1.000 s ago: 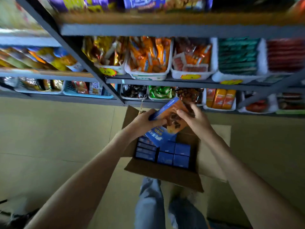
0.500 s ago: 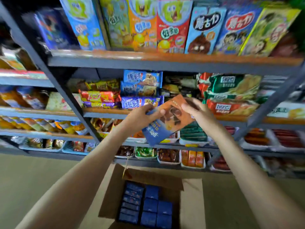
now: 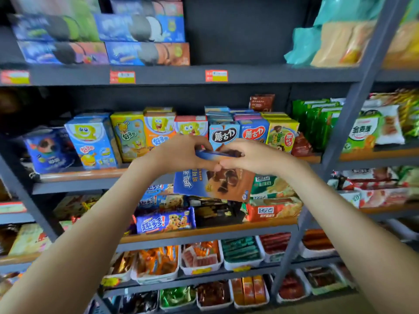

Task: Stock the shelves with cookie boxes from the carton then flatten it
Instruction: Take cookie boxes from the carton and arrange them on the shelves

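A box (image 3: 215,185) is gripped along its top edge by both hands: the left hand (image 3: 181,155) and right hand (image 3: 256,157) are curled over it, thumbs touching at its front. The box, blue and brown with chocolate pieces pictured, is held up before the shelves (image 3: 260,74); its lettering is partly covered. Just behind, a blue packet (image 3: 165,220) is marked 趣多多 and a red pack (image 3: 269,210) 好吃点. Farther up, two boxes (image 3: 223,134) marked 蘑古力 are stood upright.
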`<state>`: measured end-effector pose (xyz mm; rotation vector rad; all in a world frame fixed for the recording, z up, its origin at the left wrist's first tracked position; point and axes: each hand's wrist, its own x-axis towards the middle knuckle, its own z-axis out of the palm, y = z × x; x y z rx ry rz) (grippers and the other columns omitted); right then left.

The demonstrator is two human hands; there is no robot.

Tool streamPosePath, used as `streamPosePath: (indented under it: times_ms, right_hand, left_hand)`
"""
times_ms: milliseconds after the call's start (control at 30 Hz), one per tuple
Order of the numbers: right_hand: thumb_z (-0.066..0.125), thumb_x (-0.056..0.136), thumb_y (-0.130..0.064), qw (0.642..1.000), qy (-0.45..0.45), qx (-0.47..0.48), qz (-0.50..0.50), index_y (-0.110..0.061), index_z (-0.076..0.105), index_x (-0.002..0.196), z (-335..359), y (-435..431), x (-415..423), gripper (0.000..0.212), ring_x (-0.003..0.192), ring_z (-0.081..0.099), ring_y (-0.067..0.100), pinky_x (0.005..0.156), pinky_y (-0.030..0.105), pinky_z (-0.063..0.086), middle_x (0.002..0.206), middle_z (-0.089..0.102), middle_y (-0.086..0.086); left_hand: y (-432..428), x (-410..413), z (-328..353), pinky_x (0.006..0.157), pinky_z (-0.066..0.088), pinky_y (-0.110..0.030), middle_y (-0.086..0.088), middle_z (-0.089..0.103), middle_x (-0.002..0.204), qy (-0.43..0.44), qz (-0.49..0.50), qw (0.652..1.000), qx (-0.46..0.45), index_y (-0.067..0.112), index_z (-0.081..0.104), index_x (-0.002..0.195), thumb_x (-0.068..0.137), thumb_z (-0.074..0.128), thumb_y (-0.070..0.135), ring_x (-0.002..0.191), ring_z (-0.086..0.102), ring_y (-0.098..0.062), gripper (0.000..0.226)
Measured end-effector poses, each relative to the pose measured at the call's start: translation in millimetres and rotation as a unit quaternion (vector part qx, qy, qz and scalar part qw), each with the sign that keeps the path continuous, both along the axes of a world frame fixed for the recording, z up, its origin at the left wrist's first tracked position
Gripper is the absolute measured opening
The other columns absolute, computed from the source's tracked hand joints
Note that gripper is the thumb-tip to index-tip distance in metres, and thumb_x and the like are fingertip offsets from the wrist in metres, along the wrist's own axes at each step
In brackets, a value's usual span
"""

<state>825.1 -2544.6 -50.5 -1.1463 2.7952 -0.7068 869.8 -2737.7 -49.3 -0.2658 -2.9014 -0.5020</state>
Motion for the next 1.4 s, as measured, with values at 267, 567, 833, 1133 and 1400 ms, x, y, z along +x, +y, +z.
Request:
streamPosePath:
  times_ms: [267, 567, 833, 1133, 1400]
  right_hand:
    - [0.063, 0.085, -0.044, 0.929, -0.087, -0.360, -0.014, -0.032, 0.061, 0.100, 43.9, 22.9, -37.1, 0.020, 0.110, 0.059, 0.018, 0.099, 0.042, 0.045, 0.119, 0.062, 0.001]
    - [0.057, 0.092, -0.029, 0.848, -0.145, -0.509, 0.043, -0.019, 0.063, 0.095, 112.7, 27.5, -70.8, 0.012, 0.080, 0.065, 0.016, 0.078, 0.033, 0.049, 0.088, 0.071, -0.001]
    - [0.060, 0.092, -0.013, 0.884, -0.167, -0.437, 0.008, -0.012, 0.058, 0.105, 156.5, 14.6, -110.7, 0.014, 0.089, 0.067, 0.017, 0.090, 0.033, 0.050, 0.098, 0.070, 0.004]
    - [0.054, 0.094, -0.003, 0.884, -0.208, -0.418, -0.017, -0.002, 0.056, 0.095, 184.3, -2.5, -156.9, 0.002, 0.087, 0.065, 0.020, 0.089, 0.042, 0.050, 0.094, 0.068, 0.011]
    - [0.057, 0.088, 0.008, 0.922, -0.202, -0.323, -0.072, 0.000, 0.040, 0.123, 197.3, -36.4, -251.9, 0.039, 0.093, 0.062, 0.023, 0.092, 0.042, 0.048, 0.116, 0.058, 0.014]
  left_hand:
    - [25.7, -19.2, 42.6, 0.086, 0.042, -0.033, -0.006, 0.056, 0.111, 0.397, 0.090, 0.888, 0.214, 0.009, 0.050, 0.120, 0.079, 0.068, 0.049, 0.104, 0.054, -0.024, 0.060]
    - [58.5, -38.7, 106.0, 0.081, 0.045, -0.027, 0.002, 0.062, 0.094, 0.348, 0.117, 0.854, 0.369, 0.017, 0.044, 0.101, 0.078, 0.071, 0.042, 0.087, 0.061, -0.015, 0.043]
    - [34.8, -67.2, 152.2, 0.090, 0.052, -0.040, -0.011, 0.071, 0.095, 0.193, 0.044, 0.890, 0.411, 0.009, 0.064, 0.100, 0.090, 0.048, -0.001, 0.095, 0.066, -0.029, 0.021]
    - [9.7, -104.8, 165.5, 0.086, 0.049, -0.033, -0.011, 0.057, 0.112, 0.144, 0.068, 0.920, 0.359, 0.003, 0.053, 0.123, 0.090, 0.043, -0.010, 0.103, 0.058, -0.024, 0.037]
    - [1.1, -170.7, 177.3, 0.058, 0.047, -0.014, -0.008, 0.057, 0.086, 0.109, 0.098, 0.928, 0.342, 0.008, 0.060, 0.098, 0.092, 0.037, -0.010, 0.070, 0.054, -0.012, 0.030]
